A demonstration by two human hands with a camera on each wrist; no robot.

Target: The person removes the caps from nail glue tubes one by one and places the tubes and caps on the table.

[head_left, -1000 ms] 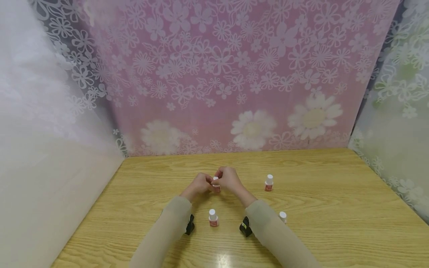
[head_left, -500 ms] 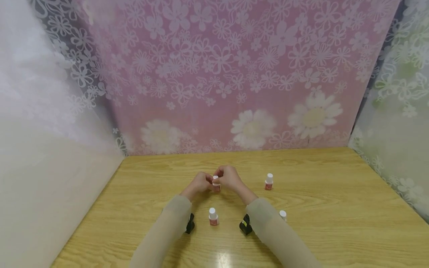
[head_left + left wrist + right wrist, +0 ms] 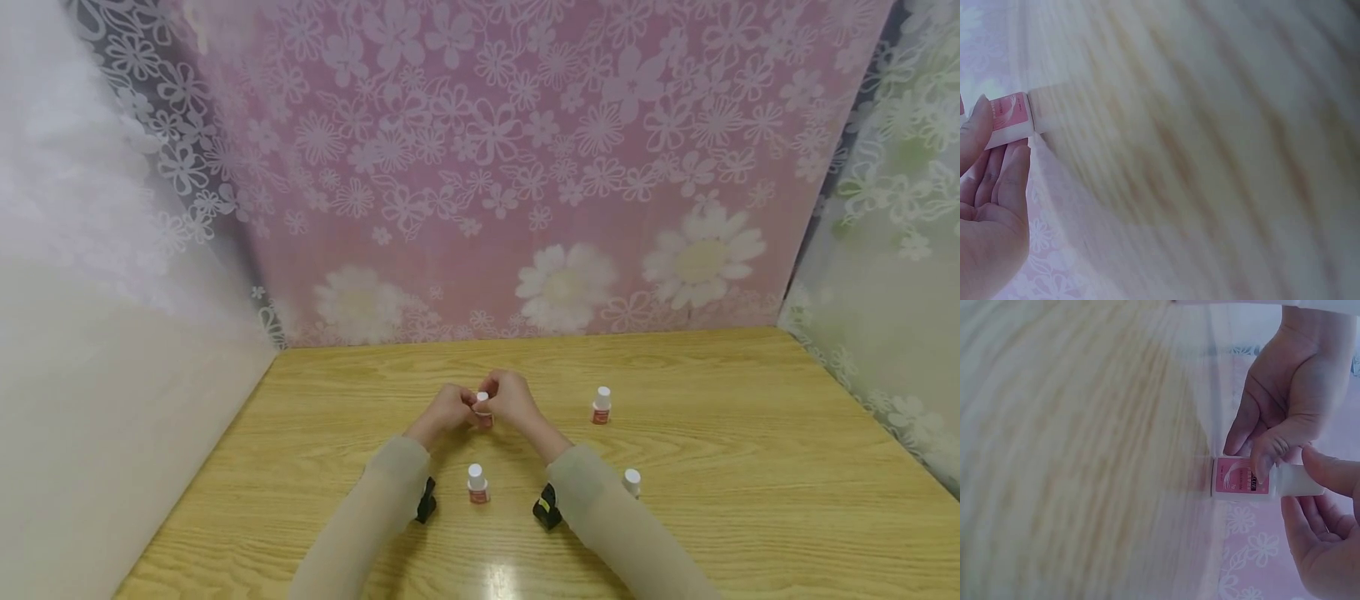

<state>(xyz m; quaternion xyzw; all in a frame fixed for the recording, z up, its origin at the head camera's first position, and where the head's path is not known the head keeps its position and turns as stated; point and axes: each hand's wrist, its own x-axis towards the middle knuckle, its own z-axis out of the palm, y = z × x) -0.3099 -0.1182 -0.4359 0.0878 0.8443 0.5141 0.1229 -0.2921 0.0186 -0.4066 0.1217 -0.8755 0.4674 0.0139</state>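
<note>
Both hands meet on one small white bottle with a pink label, standing upright at the table's far middle in the head view. My left hand holds the body between thumb and fingers; its thumb lies across the label in the right wrist view. Thumb and fingers of my right hand pinch the white cap, which sits on the bottle. The left wrist view shows the bottle's lower end above the fingers of the left hand.
A similar capped bottle stands between the forearms. Another bottle is at the back right, and a third bottle is partly hidden by the right sleeve. Flowered curtains border the wooden table.
Both hands stay on the same bottle with almost no visible movement. The head view shifts very slightly, and the other bottles stay in place.
</note>
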